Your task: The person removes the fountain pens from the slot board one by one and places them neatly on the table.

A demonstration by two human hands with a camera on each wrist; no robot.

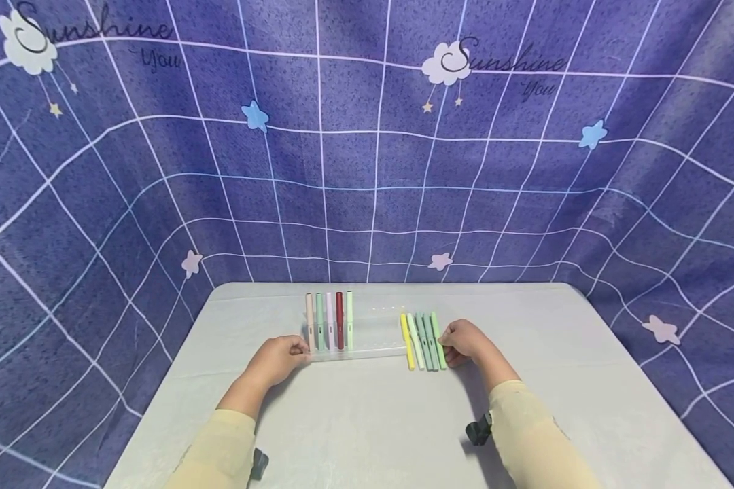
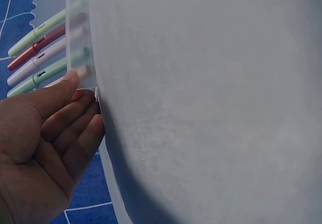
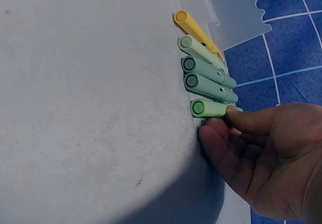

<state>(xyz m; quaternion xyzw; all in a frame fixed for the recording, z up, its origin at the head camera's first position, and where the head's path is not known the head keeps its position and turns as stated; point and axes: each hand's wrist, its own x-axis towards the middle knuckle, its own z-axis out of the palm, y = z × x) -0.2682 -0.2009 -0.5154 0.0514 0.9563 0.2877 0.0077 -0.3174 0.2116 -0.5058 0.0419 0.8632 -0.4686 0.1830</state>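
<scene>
A clear plastic pen tray (image 1: 367, 354) with a scalloped edge lies on the table. My left hand (image 1: 283, 359) pinches its near left corner between thumb and fingers. Several pens lie side by side in the tray's left part: beige (image 1: 310, 321), green (image 1: 321, 321), lilac (image 1: 330, 321), dark red (image 1: 340, 320) and pale green (image 1: 351, 320). To the right of the tray, my right hand (image 1: 465, 341) pinches a bright green pen (image 3: 206, 108). Beside that pen lie two grey-green pens (image 3: 204, 83), a pale green pen (image 3: 196, 48) and a yellow pen (image 3: 193, 26).
The pens and tray rest on a pale grey-white table (image 1: 367, 421). Behind and on both sides hangs a blue curtain (image 1: 355, 156) with a white grid, stars and clouds. Dark devices (image 1: 479, 430) sit at both wrists.
</scene>
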